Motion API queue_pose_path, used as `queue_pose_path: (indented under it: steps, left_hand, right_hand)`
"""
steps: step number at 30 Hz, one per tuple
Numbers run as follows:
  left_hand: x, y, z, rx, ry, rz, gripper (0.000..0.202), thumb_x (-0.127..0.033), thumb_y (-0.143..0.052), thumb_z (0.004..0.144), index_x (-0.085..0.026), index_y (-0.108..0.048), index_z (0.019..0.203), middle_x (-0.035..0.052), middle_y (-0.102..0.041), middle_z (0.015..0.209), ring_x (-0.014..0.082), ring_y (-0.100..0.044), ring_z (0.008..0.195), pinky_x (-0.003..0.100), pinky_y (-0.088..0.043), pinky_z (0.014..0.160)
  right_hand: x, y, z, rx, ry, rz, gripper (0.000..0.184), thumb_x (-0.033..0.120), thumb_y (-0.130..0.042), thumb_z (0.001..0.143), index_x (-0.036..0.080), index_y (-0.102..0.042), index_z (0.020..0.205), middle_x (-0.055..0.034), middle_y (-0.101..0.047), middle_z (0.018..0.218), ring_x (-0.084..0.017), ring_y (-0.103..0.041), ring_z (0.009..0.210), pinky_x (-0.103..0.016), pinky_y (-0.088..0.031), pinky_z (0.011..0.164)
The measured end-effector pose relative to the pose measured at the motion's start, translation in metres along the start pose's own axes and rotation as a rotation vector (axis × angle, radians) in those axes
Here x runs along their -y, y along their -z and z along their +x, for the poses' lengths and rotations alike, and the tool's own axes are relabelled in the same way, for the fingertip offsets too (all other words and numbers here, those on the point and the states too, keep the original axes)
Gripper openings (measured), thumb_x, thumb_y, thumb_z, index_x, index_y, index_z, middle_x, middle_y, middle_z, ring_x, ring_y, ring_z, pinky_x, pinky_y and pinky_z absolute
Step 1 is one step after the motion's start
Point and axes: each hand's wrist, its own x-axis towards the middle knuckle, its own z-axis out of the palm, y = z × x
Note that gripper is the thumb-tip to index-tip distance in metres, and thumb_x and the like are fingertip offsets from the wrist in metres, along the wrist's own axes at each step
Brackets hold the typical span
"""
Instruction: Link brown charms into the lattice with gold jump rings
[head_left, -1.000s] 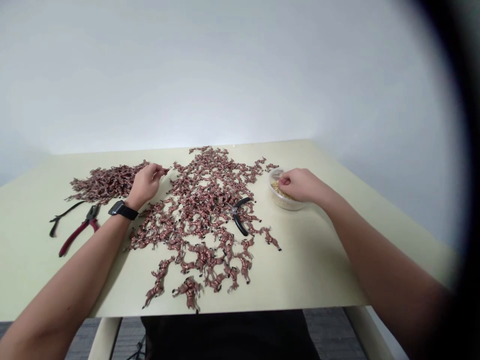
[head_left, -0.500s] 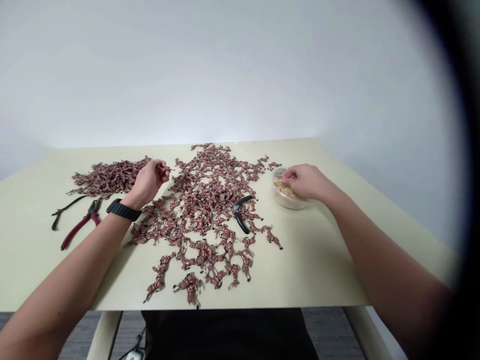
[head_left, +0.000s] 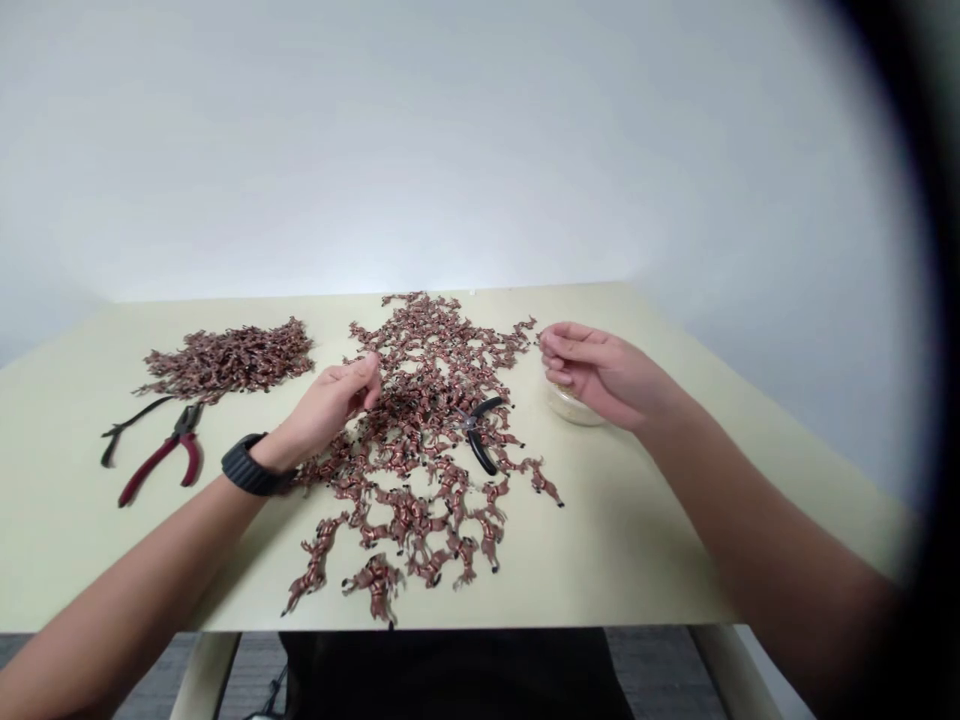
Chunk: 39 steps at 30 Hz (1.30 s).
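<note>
A wide spread of small brown horse-shaped charms [head_left: 420, 440] covers the middle of the pale table [head_left: 645, 520]. My left hand [head_left: 330, 405], with a black watch on its wrist, hovers over the spread's left part with fingertips pinched together; what they hold is too small to make out. My right hand [head_left: 596, 370] is raised in front of a small clear tub of gold bits [head_left: 574, 405], fingers curled and pressed together, and anything in them is hidden. Small black pliers [head_left: 480, 432] lie on the charms between my hands.
A separate heap of the same charms [head_left: 225, 358] lies at the back left. Red-handled pliers [head_left: 161, 458] and a black tool [head_left: 127, 428] lie near the left edge. The table's front edge runs just below the nearest charms, with dark floor under it.
My left hand has moved right and toward me, away from the back-left heap. My right hand has lifted out of the tub and now hangs above it.
</note>
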Motion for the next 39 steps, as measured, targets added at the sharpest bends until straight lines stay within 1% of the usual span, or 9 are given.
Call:
queue_pose_path:
  steps: [3, 9, 12, 15, 18, 24, 31, 35, 39]
  left_hand:
    - [-0.007, -0.018, -0.009, -0.004, -0.08, 0.057, 0.056, -0.053, -0.045, 0.105, -0.017, -0.06, 0.065, 0.0019, -0.06, 0.069, 0.0125, -0.052, 0.066, 0.027, -0.046, 0.078]
    - [-0.015, -0.053, -0.026, 0.162, -0.005, -0.08, 0.042, -0.048, -0.049, 0.105, -0.016, -0.063, 0.082, 0.001, -0.065, 0.066, 0.0127, -0.059, 0.059, 0.026, -0.047, 0.063]
    - [-0.017, -0.068, -0.032, 0.045, -0.068, 0.049, 0.031, -0.044, -0.058, 0.101, -0.016, -0.07, 0.094, -0.0007, -0.064, 0.066, 0.0114, -0.056, 0.058, 0.024, -0.045, 0.058]
    - [-0.016, -0.08, -0.038, -0.105, -0.225, 0.25, 0.022, -0.038, -0.069, 0.095, -0.018, -0.074, 0.103, 0.0043, -0.075, 0.091, 0.0121, -0.062, 0.068, 0.024, -0.049, 0.064]
    - [-0.011, -0.083, -0.04, -0.166, -0.385, 0.418, 0.026, -0.032, -0.075, 0.091, -0.021, -0.074, 0.115, 0.0057, -0.078, 0.103, 0.0104, -0.063, 0.063, 0.022, -0.05, 0.058]
    - [0.001, -0.077, -0.037, -0.161, -0.779, 0.689, 0.028, -0.015, -0.071, 0.092, -0.017, -0.07, 0.12, 0.0058, -0.079, 0.098, 0.0133, -0.072, 0.078, 0.023, -0.057, 0.071]
    - [0.011, -0.07, -0.037, -0.151, -0.901, 0.875, 0.032, -0.014, -0.07, 0.091, -0.014, -0.066, 0.123, 0.0049, -0.076, 0.088, 0.013, -0.067, 0.071, 0.025, -0.053, 0.066]
    - [0.005, -0.071, -0.038, -0.109, -0.814, 0.816, 0.028, -0.017, -0.067, 0.094, -0.017, -0.068, 0.121, 0.0047, -0.076, 0.088, 0.013, -0.066, 0.069, 0.025, -0.051, 0.064]
    - [-0.009, -0.074, -0.036, -0.049, -0.321, 0.399, 0.015, -0.029, -0.065, 0.096, -0.021, -0.074, 0.106, 0.0011, -0.07, 0.078, 0.0106, -0.056, 0.06, 0.023, -0.044, 0.056]
  right_hand:
    - [-0.005, -0.023, -0.008, 0.131, -0.132, 0.148, 0.013, 0.027, -0.081, 0.085, 0.018, -0.072, 0.087, 0.0, -0.055, 0.084, -0.007, -0.048, 0.07, -0.016, -0.044, 0.056]
    - [-0.029, -0.063, -0.021, 0.171, -0.254, 0.181, 0.015, 0.029, -0.078, 0.088, 0.016, -0.074, 0.094, -0.0043, -0.067, 0.094, -0.011, -0.06, 0.082, -0.021, -0.053, 0.071]
    - [-0.041, -0.079, -0.027, 0.113, -0.273, 0.272, 0.018, 0.026, -0.084, 0.081, 0.018, -0.073, 0.093, -0.0045, -0.068, 0.102, -0.014, -0.061, 0.091, -0.026, -0.053, 0.08]
    - [-0.052, -0.091, -0.034, 0.154, -0.294, 0.327, 0.017, 0.028, -0.084, 0.083, 0.019, -0.074, 0.093, -0.0017, -0.064, 0.097, -0.012, -0.056, 0.088, -0.025, -0.049, 0.076]
    - [-0.059, -0.1, -0.041, 0.204, -0.329, 0.37, 0.016, 0.031, -0.08, 0.087, 0.019, -0.075, 0.096, -0.0025, -0.063, 0.097, -0.013, -0.055, 0.09, -0.024, -0.045, 0.074]
    - [-0.061, -0.104, -0.045, 0.158, -0.391, 0.381, 0.019, 0.032, -0.083, 0.084, 0.019, -0.075, 0.095, -0.0023, -0.061, 0.096, -0.012, -0.051, 0.085, -0.024, -0.044, 0.071]
    - [-0.062, -0.104, -0.045, 0.128, -0.383, 0.348, 0.022, 0.035, -0.085, 0.081, 0.02, -0.077, 0.097, -0.0024, -0.062, 0.098, -0.013, -0.053, 0.085, -0.025, -0.046, 0.072]
    - [-0.064, -0.103, -0.043, 0.133, -0.349, 0.281, 0.022, 0.035, -0.083, 0.082, 0.019, -0.077, 0.095, -0.0034, -0.064, 0.097, -0.013, -0.053, 0.085, -0.027, -0.045, 0.071]
    - [-0.065, -0.099, -0.042, 0.1, -0.278, 0.098, 0.026, 0.043, -0.08, 0.084, 0.019, -0.075, 0.094, -0.0018, -0.061, 0.086, -0.012, -0.052, 0.074, -0.028, -0.041, 0.064]
